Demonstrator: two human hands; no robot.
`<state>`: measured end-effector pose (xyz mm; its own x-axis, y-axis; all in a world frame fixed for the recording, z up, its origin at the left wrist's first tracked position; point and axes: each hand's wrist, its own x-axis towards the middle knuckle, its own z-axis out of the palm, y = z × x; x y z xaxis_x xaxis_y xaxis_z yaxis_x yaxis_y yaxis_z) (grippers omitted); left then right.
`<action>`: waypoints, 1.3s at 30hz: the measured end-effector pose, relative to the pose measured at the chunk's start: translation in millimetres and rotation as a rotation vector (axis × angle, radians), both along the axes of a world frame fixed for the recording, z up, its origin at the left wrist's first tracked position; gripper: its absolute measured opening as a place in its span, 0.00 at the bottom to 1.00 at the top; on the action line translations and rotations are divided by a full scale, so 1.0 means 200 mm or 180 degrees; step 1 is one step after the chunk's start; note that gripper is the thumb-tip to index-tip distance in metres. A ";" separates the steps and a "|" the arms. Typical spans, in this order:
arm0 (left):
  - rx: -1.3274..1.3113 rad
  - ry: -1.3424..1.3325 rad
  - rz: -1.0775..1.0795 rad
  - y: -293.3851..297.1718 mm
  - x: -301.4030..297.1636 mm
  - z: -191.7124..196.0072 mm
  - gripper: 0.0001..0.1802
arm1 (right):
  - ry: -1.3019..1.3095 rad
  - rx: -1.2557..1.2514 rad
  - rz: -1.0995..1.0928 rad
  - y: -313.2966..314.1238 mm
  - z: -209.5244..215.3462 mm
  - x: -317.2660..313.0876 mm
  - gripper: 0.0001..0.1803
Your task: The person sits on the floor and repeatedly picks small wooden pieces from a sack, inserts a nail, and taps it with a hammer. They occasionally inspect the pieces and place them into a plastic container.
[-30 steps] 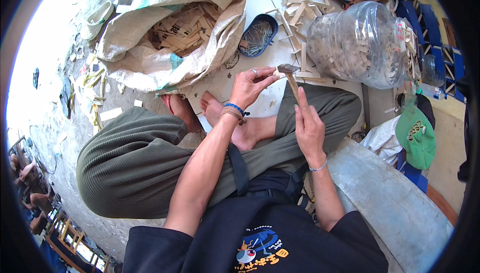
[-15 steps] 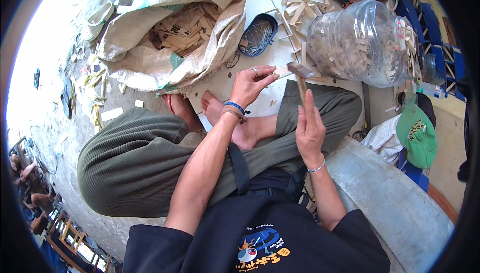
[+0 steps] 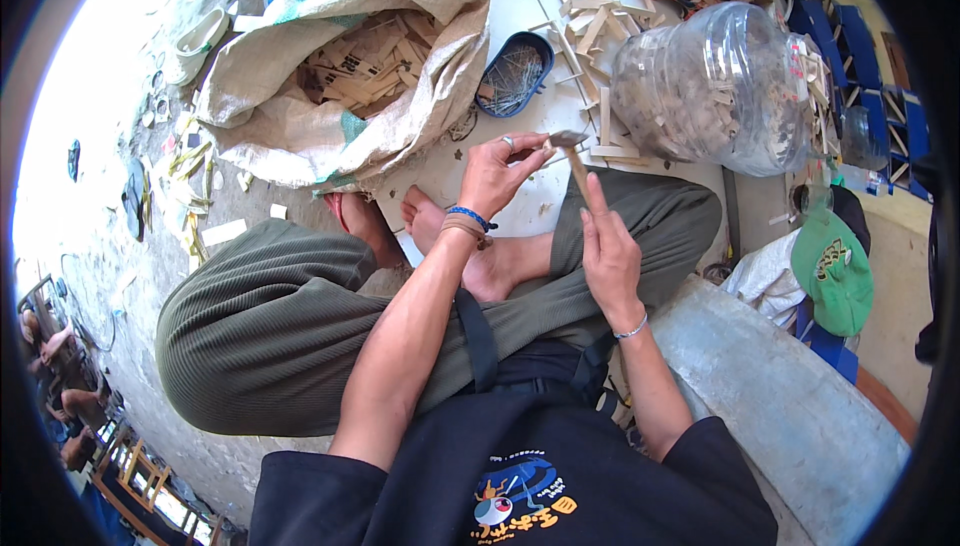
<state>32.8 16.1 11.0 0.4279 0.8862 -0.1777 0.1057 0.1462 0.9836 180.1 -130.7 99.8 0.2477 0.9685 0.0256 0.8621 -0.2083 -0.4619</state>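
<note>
My left hand (image 3: 492, 178), with a ring and cord bracelets, pinches a small pale wood piece (image 3: 549, 149); most of the piece is hidden by my fingers and the hammer. In my right hand (image 3: 612, 264) is a hammer (image 3: 579, 174) gripped by its wooden handle, the index finger stretched along it. The metal hammer head sits right at the wood piece, just beyond my left fingertips; whether it touches cannot be made out. Beyond my hands lies a dark blue oval tray (image 3: 487, 96) of nails (image 3: 517, 78).
An open woven sack (image 3: 260, 96) with wood pieces stands at far left. Wood strips (image 3: 590, 26) pile on the white tiles, beside a large clear plastic jar (image 3: 745, 86) on its side. A grey board (image 3: 770, 386) and a green cap (image 3: 835, 271) are at right.
The hammer head has swung left, from beside the wood piece to right at it, and my right hand has shifted slightly left. My left hand has stayed in about the same place.
</note>
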 end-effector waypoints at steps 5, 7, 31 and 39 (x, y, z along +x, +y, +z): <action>0.0188 -0.0040 0.0162 0.00 0.01 0.02 0.18 | 0.0241 0.0134 -0.0081 0.05 -0.01 0.04 0.33; 0.0396 -0.0052 0.0130 0.00 0.01 0.01 0.17 | 0.0248 0.0011 -0.0105 0.05 -0.01 0.04 0.33; 0.0924 0.0362 -0.0117 0.00 0.03 -0.03 0.21 | 0.0637 -0.0123 -0.0439 0.04 0.00 0.00 0.30; 0.0618 0.0144 -0.0234 -0.01 0.06 0.04 0.19 | 0.1528 -0.0890 -0.1273 0.35 -0.01 0.18 0.23</action>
